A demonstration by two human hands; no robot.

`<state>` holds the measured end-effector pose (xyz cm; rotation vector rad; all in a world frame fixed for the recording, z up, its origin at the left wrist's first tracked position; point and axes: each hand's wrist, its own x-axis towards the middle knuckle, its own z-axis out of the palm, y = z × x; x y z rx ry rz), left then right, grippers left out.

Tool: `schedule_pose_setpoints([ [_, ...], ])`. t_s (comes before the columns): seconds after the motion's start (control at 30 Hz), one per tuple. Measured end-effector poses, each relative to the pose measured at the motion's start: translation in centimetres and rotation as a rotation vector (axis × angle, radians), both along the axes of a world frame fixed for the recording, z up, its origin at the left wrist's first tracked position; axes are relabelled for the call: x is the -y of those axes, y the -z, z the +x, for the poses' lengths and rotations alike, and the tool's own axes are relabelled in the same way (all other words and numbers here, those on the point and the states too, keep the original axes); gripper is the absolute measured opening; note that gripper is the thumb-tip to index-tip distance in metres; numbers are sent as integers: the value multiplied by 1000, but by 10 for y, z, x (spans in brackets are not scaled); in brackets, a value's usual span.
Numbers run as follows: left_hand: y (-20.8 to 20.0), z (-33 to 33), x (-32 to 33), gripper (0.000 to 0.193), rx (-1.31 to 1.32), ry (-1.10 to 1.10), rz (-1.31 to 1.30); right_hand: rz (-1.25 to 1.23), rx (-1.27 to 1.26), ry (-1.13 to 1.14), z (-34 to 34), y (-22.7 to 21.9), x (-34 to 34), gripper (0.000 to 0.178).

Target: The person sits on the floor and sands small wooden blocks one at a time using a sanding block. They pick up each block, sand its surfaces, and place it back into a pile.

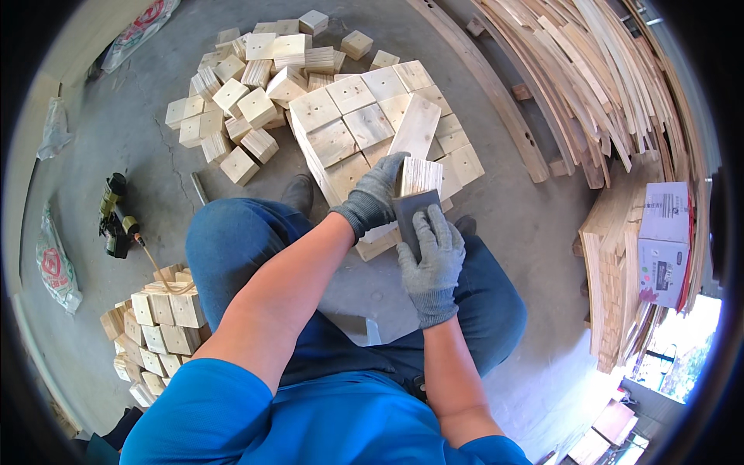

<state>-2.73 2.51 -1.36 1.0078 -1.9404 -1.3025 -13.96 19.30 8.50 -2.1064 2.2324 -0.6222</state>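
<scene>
My left hand (376,195), in a grey knit glove, is closed around a layered wooden block (421,177) in front of my knees. In my right hand (435,260), gloved the same way, is a flat dark grey sanding block (412,217), its fingers lying over it. The sanding block meets the near side of the wooden block. Just beyond, a plain short board (417,128) rests slanting on a neat stack of square wooden blocks (345,143), many with a small mark in the top.
Loose wooden blocks (256,107) are heaped at the far left, and more are stacked (159,325) near my left knee. A green nail gun (116,217) with a hose lies on the concrete floor. Long planks (573,77) and a printed carton (664,244) stand to the right.
</scene>
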Motion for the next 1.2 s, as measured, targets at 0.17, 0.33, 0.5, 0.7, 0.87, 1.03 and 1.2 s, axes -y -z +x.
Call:
schedule_pose_setpoints([
  [0.17,23,5,-4,108,-152,-25,-9,21,-10,0,-7,-2,69,64],
  [0.33,-6,6,-3,116,52,-7,-2,19,-7,71,-33,7,148,56],
  [0.5,-10,11,-3,119,40,15,39,43,-14,84,-32,6,151,56],
  [0.7,1,6,-4,105,-2,-41,-25,44,-9,50,-10,-3,56,64],
  [0.87,1,1,-2,99,-32,-37,-23,15,17,6,-3,5,-5,69],
  [1.03,0,5,-3,100,-68,-22,6,6,-11,-24,-5,0,26,68],
  [1.2,7,5,-4,110,-48,-25,-14,-10,-26,34,-22,8,111,60],
])
